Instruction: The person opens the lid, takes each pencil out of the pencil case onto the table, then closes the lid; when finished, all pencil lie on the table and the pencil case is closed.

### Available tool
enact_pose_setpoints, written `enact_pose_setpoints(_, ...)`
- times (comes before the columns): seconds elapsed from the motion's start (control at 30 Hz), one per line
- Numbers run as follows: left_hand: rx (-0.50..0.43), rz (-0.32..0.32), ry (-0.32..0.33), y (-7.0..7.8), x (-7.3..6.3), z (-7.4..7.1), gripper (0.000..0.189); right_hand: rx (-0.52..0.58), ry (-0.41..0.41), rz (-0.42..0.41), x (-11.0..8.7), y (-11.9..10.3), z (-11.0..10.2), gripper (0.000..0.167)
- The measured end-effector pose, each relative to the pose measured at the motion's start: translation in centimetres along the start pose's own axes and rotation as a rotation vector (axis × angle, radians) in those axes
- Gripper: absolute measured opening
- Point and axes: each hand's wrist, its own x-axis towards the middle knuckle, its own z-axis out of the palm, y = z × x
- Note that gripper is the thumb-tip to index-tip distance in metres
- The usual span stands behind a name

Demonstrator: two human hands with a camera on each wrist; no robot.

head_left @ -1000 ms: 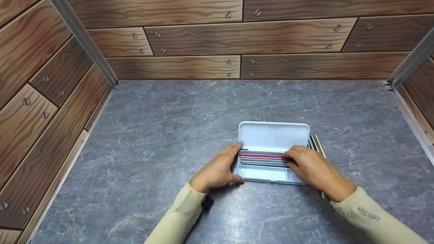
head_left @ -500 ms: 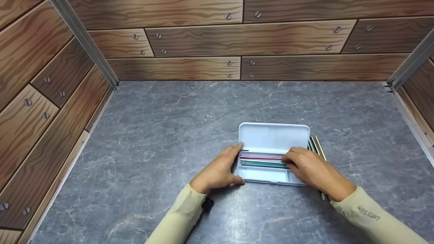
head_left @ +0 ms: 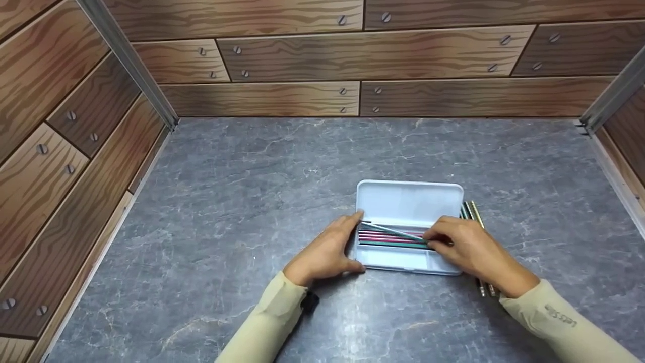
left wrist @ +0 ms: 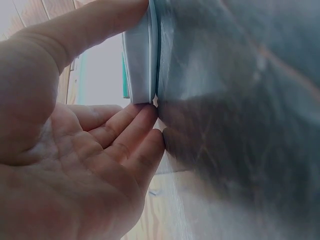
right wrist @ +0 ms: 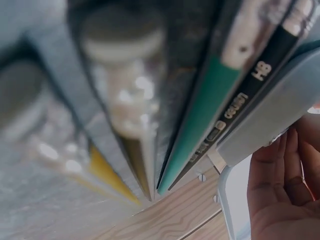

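A pale blue pencil case [head_left: 410, 201] lies with its lid back. Several pink and green pencils [head_left: 388, 243] lie side by side in its rear compartment. My right hand [head_left: 471, 252] pinches a light teal pencil [head_left: 394, 231] between thumb and fingertips. That pencil slants over the others, its far end near the hinge at the left. My left hand [head_left: 325, 252] rests against the case's left end, thumb at the front corner and fingers toward the hinge. In the left wrist view its extended fingers touch the case's end wall [left wrist: 141, 65]. The right wrist view does not show the pinched pencil.
Several more pencils [head_left: 474, 214] lie on the grey marbled table [head_left: 252, 176] just right of the case, partly under my right arm. A green pencil [right wrist: 205, 107] and a black pencil [right wrist: 235, 107] are among them. Wood-patterned walls [head_left: 282, 98] surround the table.
The teal pencil has tipped from lying level among the others to a slant across them. My right hand has shifted slightly right. My left hand keeps its place at the case.
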Motion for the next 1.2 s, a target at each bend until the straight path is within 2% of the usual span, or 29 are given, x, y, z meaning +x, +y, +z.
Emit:
enact_pose_setpoints(0.4, -0.008, -0.019, -0.008, 0.2, -0.1, 0.1, 0.118, 0.119, 0.110, 0.033, -1.3, -0.2, -0.8, 0.030)
enact_pose_setpoints(0.5, -0.008, -0.019, -0.009, 0.2, -0.1, 0.1, 0.118, 0.143, 0.145, 0.071, -1.7, -0.1, -1.2, 0.031)
enact_pose_setpoints(0.83, -0.003, 0.000, -0.003, 0.1, 0.0, -0.1, 0.116, 0.114, 0.265, 0.201, -3.4, 0.6, -3.5, 0.028)
enact_pose_setpoints(0.93, -0.001, 0.002, -0.007, 0.1, 0.0, 0.0, 0.117, 0.101, 0.310, 0.269, -4.2, 1.1, -4.2, 0.025)
enact_pose_setpoints(1.03, -0.001, 0.001, -0.009, 0.1, 0.0, 0.1, 0.116, 0.072, 0.342, 0.382, -5.1, 1.7, -4.8, 0.020)
enact_pose_setpoints(1.13, -0.010, -0.003, -0.006, 0.1, 0.0, 0.1, 0.116, 0.007, 0.330, 0.510, -6.0, 2.3, -5.5, 0.017)
enact_pose_setpoints(1.2, -0.017, -0.006, -0.005, 0.0, 0.0, 0.1, 0.117, -0.042, 0.292, 0.580, -6.6, 2.5, -5.9, 0.019)
